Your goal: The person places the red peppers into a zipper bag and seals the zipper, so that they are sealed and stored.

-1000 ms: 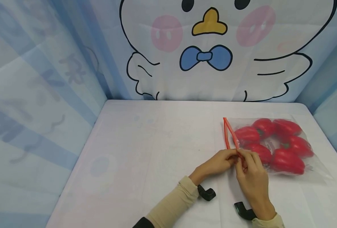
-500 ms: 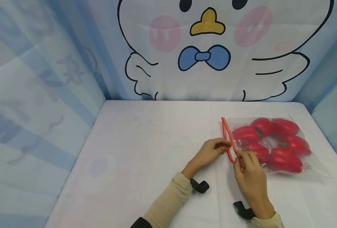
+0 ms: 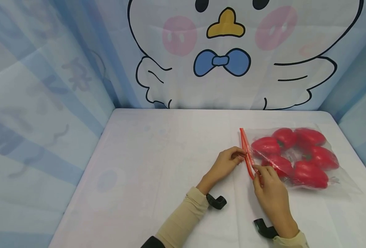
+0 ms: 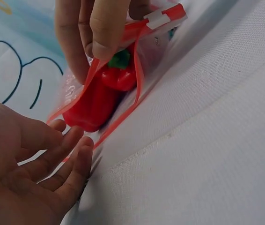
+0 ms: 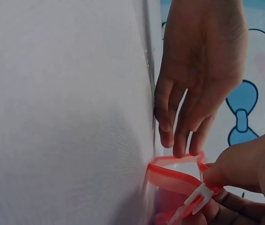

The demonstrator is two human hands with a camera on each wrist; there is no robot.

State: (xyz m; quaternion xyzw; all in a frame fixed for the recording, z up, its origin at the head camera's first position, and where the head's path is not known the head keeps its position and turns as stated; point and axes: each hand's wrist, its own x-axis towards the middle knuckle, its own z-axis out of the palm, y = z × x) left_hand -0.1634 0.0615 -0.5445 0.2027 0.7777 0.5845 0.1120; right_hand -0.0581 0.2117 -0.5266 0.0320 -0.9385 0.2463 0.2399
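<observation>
A clear slider zip bag (image 3: 347, 184) lies at the right of the table with several red bell peppers (image 3: 311, 175) inside. Its red-edged mouth (image 3: 244, 143) faces left and gapes a little; in the left wrist view a pepper with a green stem (image 4: 120, 60) shows through it. My right hand (image 3: 271, 193) pinches the near part of the mouth between thumb and fingers, beside the white slider (image 5: 197, 199). Farther along, my left hand (image 3: 226, 162) has its fingers extended and relaxed, their tips right at the red edge.
A white cloth covers the table (image 3: 158, 165). Behind it hangs a backdrop (image 3: 183, 86) with a cartoon print, and a pale blue curtain (image 3: 43, 137) closes the left side. Dark wrist-mounted pieces (image 3: 217, 202) stick out below the hands.
My left hand has come away from the right hand and moved left and farther back along the bag's red edge. The right hand stays at the near part, and the gap looks narrower from above.
</observation>
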